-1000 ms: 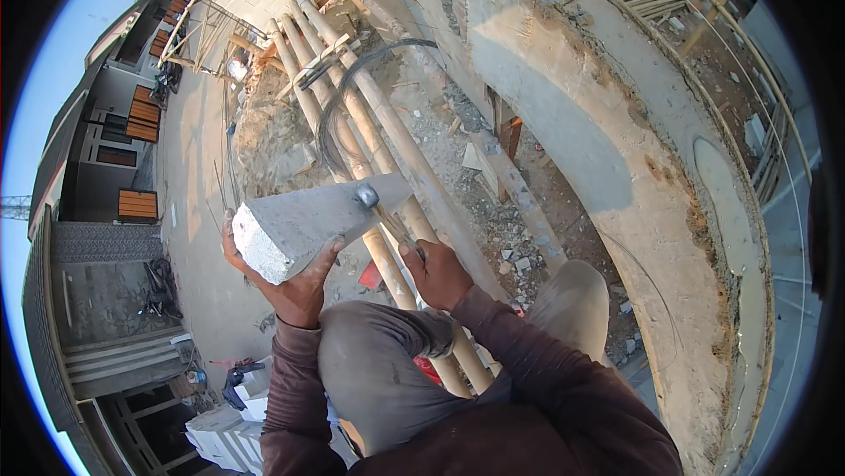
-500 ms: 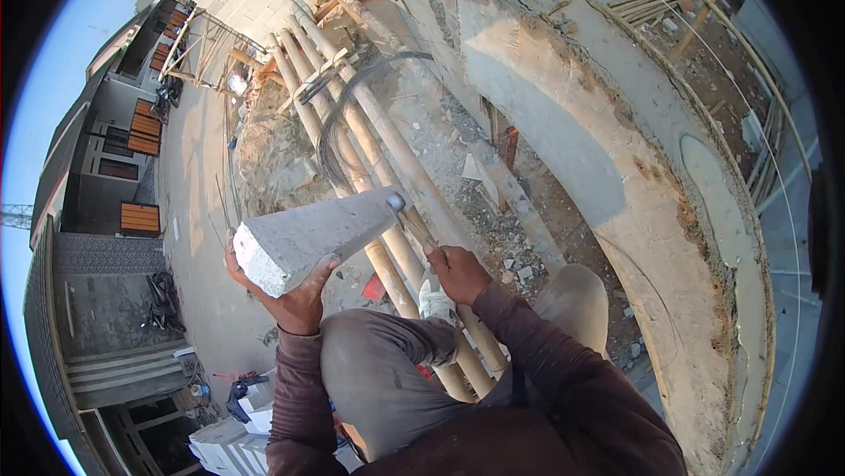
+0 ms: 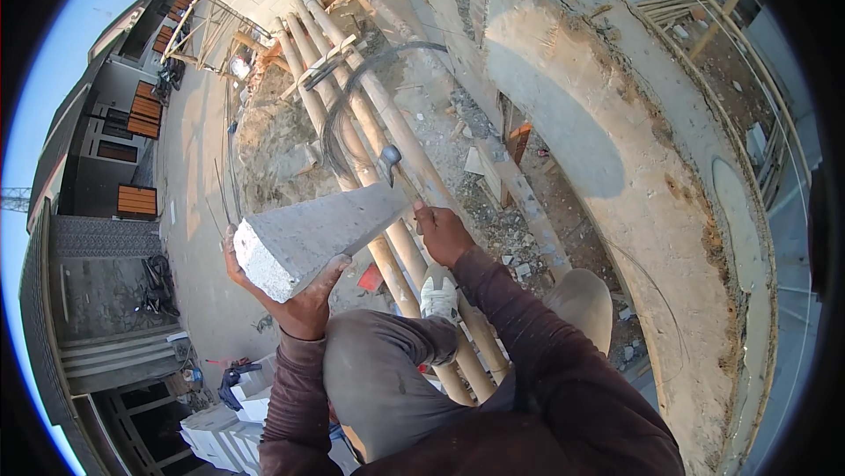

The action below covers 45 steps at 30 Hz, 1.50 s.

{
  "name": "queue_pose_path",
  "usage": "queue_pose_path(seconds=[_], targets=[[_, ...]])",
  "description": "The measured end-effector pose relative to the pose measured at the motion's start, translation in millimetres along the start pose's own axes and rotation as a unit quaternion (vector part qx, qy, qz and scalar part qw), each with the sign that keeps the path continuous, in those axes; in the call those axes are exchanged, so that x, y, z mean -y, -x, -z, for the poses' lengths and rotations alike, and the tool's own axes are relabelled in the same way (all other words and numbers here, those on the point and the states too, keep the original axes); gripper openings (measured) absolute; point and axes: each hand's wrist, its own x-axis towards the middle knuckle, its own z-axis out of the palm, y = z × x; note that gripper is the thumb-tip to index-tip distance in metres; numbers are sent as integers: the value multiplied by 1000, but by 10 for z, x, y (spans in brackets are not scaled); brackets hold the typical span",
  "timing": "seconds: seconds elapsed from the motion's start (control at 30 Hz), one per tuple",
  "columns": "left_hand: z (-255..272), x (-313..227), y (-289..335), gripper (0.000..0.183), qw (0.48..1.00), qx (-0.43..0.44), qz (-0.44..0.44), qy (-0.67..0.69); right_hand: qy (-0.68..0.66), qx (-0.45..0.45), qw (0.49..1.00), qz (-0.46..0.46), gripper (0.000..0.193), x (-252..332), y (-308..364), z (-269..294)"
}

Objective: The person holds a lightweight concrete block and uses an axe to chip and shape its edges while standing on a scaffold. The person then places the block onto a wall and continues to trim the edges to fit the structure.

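Left hand (image 3: 295, 300) gripping one concrete block (image 3: 312, 231), right hand (image 3: 440, 231) gripping one hammer (image 3: 390, 159)

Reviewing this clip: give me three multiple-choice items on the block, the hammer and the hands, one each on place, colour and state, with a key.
1. Where is the concrete block carried?
A. In the left hand
B. On the ground
C. On the person's knee

2. What colour is the block?
A. Red
B. Pale grey
C. Black

3. What is the right hand doing?
A. Hanging empty
B. Resting on the wall
C. Gripping a hammer

Key: 1 A, fingers wrap under the block's near end. 2 B, its faces are light grey. 3 C, the fist closes on the handle, with the metal head raised by the block's far end, above the bamboo poles.
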Motion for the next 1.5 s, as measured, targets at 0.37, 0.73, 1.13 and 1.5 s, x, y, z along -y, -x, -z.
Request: queue_pose_path(seconds=[0.37,0.73,1.13,1.5], targets=[[13,16,-14,140,1000,8,-14,-5,-7,49,998,37,54,19,-130,-30],[-15,-100,-34,138,998,16,-2,55,16,18,999,41,54,42,10,-25],[53,-54,18,135,997,-2,35,64,-30,32,997,58,53,530,359,256],[11,-117,-79,137,998,-4,31,50,-109,12,990,91,54,447,475,359]])
